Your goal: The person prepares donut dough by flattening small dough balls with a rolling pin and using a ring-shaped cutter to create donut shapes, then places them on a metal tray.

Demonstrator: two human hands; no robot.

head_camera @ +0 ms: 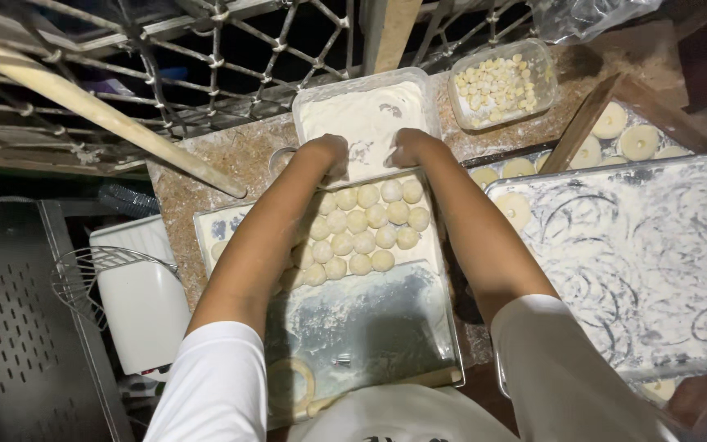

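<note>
Dough balls (366, 229): rows on floured tray (386, 327), just below both hands. Left hand (327, 154), right hand (407, 147) curled, fingers hidden, over flour tub (367, 110). Risk: a forearm may squash the balls.

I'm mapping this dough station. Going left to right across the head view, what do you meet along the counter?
Wire skimmer → white box → tray of dough balls with the left hand and right hand at its far end → big floured tray.
</note>
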